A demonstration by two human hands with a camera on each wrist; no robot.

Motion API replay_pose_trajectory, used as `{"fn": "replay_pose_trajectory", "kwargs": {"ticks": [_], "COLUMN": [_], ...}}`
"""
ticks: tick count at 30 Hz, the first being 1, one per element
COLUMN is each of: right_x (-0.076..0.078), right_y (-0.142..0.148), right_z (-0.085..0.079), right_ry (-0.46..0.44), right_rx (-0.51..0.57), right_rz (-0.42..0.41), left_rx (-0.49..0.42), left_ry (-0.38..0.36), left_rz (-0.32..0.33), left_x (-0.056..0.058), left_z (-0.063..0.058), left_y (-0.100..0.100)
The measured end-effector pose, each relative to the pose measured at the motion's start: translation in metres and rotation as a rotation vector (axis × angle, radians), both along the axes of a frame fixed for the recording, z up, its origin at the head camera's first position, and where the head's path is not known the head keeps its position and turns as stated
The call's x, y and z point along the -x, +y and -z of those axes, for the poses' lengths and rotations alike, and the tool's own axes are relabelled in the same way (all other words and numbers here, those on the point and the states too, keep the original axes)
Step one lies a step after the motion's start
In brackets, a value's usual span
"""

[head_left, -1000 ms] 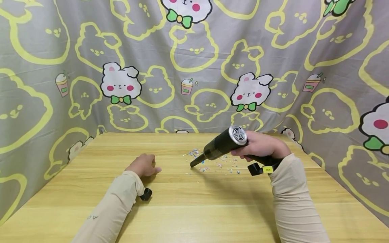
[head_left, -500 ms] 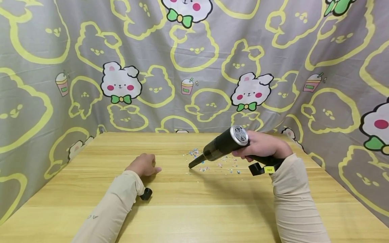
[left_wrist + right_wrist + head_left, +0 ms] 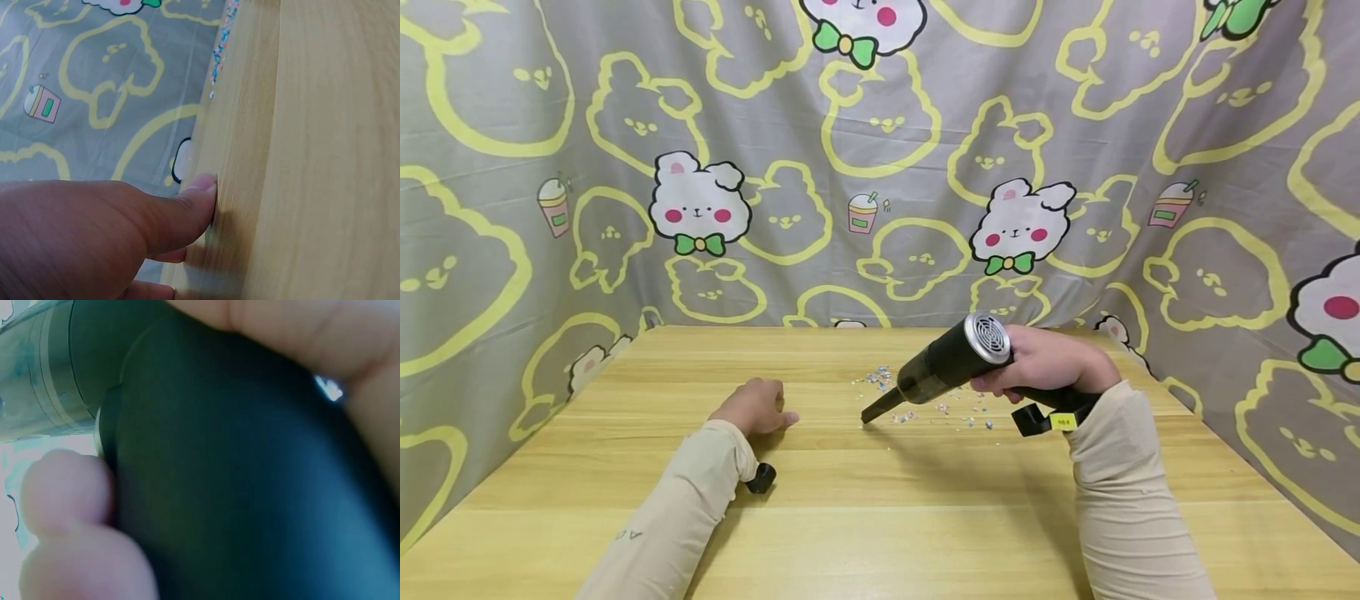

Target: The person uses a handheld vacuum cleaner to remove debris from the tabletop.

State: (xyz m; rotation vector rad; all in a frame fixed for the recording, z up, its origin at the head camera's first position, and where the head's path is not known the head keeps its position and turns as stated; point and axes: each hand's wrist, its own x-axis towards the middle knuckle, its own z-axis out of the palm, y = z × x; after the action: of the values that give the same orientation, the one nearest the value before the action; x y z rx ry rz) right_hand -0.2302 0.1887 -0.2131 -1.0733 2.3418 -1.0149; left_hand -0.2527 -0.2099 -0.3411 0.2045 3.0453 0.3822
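My right hand (image 3: pixel 1045 360) grips the handle of a black handheld vacuum cleaner (image 3: pixel 951 357) with a silver vented end. Its narrow nozzle (image 3: pixel 880 407) slants down to the left, the tip right at the table surface. In the right wrist view, fingers (image 3: pixel 69 487) curl around the dark handle (image 3: pixel 237 462). Small blue, pink and white bits (image 3: pixel 878 377) lie scattered behind the nozzle and under the vacuum's body. To the left, my left hand (image 3: pixel 756 407) rests on the table, fingers loosely bent and holding nothing; its thumb (image 3: pixel 187 209) touches the wood in the left wrist view.
The wooden table (image 3: pixel 820 517) reaches back to a grey curtain (image 3: pixel 910 150) with yellow outlines and rabbit faces, which also hangs along both sides. A black wrist camera (image 3: pixel 762 479) sits on the left wrist and another camera (image 3: pixel 1032 419) on the right.
The vacuum's nozzle tip has moved slightly left and toward me over the table. Fewer bits show around its tip. My left hand has stayed in place.
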Motion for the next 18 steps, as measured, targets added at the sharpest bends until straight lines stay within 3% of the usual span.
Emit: {"fn": "replay_pose_trajectory", "kwargs": {"ticks": [18], "right_x": [-0.0017], "right_y": [0.0027], "right_z": [-0.0021], "right_ry": [0.053], "right_rx": [0.001], "right_rz": [-0.002], "left_rx": [0.006], "left_ry": [-0.004], "left_rz": [-0.004], "left_x": [-0.0004], "left_z": [-0.0011], "left_y": [0.0011]}}
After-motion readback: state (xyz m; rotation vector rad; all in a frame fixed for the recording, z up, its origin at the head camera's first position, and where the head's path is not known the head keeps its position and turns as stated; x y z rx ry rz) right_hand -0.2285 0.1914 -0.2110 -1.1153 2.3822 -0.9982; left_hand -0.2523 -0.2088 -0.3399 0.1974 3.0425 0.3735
